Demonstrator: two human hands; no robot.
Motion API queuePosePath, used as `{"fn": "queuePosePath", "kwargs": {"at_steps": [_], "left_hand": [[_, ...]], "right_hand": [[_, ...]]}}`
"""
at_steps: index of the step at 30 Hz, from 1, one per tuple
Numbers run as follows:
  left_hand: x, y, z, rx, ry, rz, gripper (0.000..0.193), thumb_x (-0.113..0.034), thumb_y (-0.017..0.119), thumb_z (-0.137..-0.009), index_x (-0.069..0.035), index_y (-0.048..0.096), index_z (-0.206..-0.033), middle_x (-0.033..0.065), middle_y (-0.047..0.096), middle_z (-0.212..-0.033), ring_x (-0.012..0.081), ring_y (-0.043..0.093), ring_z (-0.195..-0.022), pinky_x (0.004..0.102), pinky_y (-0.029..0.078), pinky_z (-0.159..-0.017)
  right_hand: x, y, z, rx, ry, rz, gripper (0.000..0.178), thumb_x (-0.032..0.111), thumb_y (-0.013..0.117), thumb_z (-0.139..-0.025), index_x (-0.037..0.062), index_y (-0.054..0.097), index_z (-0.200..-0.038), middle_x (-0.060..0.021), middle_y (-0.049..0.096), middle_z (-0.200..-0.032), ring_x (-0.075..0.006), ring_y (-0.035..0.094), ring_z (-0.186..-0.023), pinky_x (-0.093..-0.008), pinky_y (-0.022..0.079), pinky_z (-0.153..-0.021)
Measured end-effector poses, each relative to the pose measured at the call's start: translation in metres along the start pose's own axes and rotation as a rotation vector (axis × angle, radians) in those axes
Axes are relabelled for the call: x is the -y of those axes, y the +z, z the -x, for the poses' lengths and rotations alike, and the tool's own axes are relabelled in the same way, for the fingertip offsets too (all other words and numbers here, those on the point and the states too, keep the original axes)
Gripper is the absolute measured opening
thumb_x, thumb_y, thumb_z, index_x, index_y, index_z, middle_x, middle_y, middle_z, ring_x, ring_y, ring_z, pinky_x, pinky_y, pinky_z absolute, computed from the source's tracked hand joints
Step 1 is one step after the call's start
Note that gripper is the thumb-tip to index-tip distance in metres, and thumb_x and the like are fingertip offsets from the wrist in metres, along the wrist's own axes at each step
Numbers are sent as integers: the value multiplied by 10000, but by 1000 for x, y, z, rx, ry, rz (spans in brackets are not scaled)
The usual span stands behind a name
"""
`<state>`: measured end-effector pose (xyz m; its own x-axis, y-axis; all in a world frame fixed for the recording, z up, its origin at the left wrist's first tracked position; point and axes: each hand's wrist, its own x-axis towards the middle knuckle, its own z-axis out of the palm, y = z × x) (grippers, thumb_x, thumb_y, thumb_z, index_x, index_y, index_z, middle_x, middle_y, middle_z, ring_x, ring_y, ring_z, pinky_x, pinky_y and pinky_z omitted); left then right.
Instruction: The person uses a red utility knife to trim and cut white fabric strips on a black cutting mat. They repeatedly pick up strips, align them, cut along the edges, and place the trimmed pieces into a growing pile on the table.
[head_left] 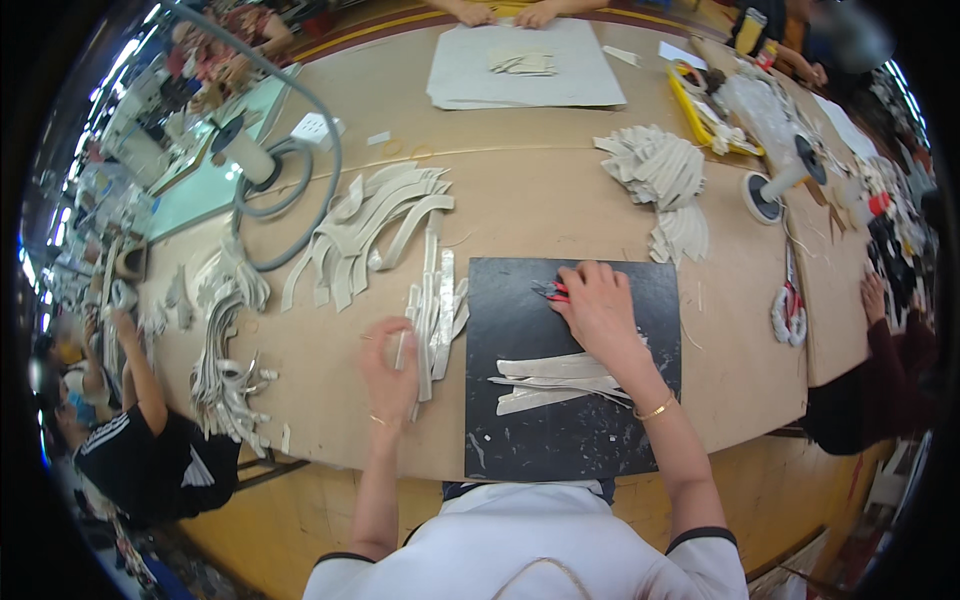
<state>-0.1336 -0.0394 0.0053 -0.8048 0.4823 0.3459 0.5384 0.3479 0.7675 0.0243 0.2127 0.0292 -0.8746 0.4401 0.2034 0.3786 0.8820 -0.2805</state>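
Note:
My right hand (600,305) is closed around small red-handled snips (552,290) above the far part of a black board (570,450). The snips' dark tips point left. Several pale fabric-like strips (555,372) lie across the board under my right forearm. To the left of the board, my left hand (388,368) hovers at the edge of a bundle of long pale strips (442,315), some of them shiny. Its fingers are curved and slightly blurred, with a gap between them and the thumb.
More pale strips (375,225) lie farther left, beside a curled bunch (225,370). A fanned pile (650,165) is at the back right. Scissors (788,312), a spool (775,190), a yellow tray (695,110) and a grey hose (325,130) surround the workspace. Other people sit around the table.

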Motion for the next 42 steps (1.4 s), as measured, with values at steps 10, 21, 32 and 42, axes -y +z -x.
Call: {"fn": "queuePosePath", "kwargs": {"at_steps": [10, 21, 32, 42], "left_hand": [[-102, 80, 13, 800, 479, -97, 452, -295, 669, -896, -46, 586, -1264, 201, 510, -1374, 351, 470, -1282, 471, 342, -1065], [-86, 74, 16, 800, 478, -217, 487, -264, 793, -778, -79, 628, -1198, 156, 550, -1310, 357, 529, -1186, 456, 402, -997], [-84, 74, -12, 442, 440, -375, 525, -212, 757, -802, -7, 576, -1251, 246, 497, -1362, 423, 509, -1216, 448, 410, -1024], [-105, 52, -12, 494, 406, -305, 588, -231, 726, -872, -35, 494, -1375, 308, 399, -1447, 476, 391, -1338, 528, 339, -1104]], "right_hand": [[-58, -23, 27, -84, 165, -14, 159, 188, 682, -893, 66, 597, -947, -81, 646, -871, -266, 609, -864, -385, 440, -767], [-189, -77, 121, -483, 846, -1129, 365, 420, 694, -920, 77, 570, -905, -5, 571, -621, -67, 525, -575, -217, 414, -549], [-364, -102, 26, -641, 758, 250, 252, 300, 721, -860, 60, 656, -904, -131, 689, -850, -354, 675, -879, -463, 532, -746], [-387, -102, -10, -248, 848, 221, 269, 322, 697, -872, 55, 712, -897, -143, 719, -934, -338, 688, -920, -468, 538, -771]]}}
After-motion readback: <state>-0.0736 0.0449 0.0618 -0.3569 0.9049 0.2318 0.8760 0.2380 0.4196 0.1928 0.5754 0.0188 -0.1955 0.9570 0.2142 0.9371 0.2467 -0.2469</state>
